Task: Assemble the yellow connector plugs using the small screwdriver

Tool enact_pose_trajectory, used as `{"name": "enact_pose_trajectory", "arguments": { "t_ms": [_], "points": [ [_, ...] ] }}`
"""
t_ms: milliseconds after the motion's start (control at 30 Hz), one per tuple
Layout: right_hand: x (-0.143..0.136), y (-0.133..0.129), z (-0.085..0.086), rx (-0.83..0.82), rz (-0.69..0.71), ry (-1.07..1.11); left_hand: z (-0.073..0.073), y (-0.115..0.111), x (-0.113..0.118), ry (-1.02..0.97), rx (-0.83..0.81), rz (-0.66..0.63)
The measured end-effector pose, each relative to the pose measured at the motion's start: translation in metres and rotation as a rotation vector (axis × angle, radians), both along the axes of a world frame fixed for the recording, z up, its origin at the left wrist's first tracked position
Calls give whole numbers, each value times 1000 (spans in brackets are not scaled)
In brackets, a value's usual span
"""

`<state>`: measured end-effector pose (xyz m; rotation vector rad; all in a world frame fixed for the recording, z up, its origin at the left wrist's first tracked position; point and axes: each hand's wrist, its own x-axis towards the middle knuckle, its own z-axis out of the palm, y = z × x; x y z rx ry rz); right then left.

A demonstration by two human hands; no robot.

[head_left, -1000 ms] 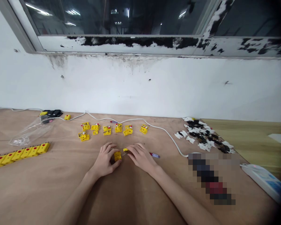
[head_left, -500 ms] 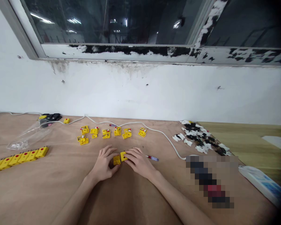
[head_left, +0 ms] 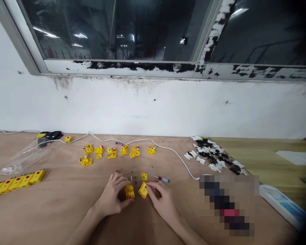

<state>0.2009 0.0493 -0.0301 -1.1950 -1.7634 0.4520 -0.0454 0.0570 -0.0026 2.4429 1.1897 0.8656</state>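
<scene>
My left hand (head_left: 114,194) is closed on a yellow plastic shell half (head_left: 130,191), whose hollow side with inner ribs faces up. A yellow cover (head_left: 143,190), tilted with its hollow side showing, is pinched between thumb and fingers of my right hand (head_left: 161,198). The two halves are apart, with a small gap between them. Just beyond them lie a small yellow plate (head_left: 143,176), a few tiny dark metal parts (head_left: 135,180) and a red button piece (head_left: 117,172). A screwdriver (head_left: 164,179) with a clear purplish handle rests beyond my right hand.
Several opened yellow shells (head_left: 112,153) lie in a row farther back. Closed yellow plugs (head_left: 20,182) line up at the left, near a clear plastic bag (head_left: 14,166). A white cable (head_left: 178,149) crosses the table. Black and white pieces (head_left: 211,153) and a power strip (head_left: 280,200) are at the right.
My right hand has turned the cover so its inside shows and drawn it away from the other half. The small plate, metal parts and red button have come into view. The camera has shifted slightly.
</scene>
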Motion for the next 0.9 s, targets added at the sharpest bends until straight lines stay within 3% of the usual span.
{"name": "enact_pose_trajectory", "arguments": {
  "t_ms": [300,600,900],
  "points": [
    [11,9,-1,93,-80,-356,4,-11,14,42,-127,-220],
    [14,16,6,22,21,-472,0,-7,16,27,-67,-54],
    [14,15,2,52,67,-404,-1,-7,17,41,-139,-109]
  ]
}}
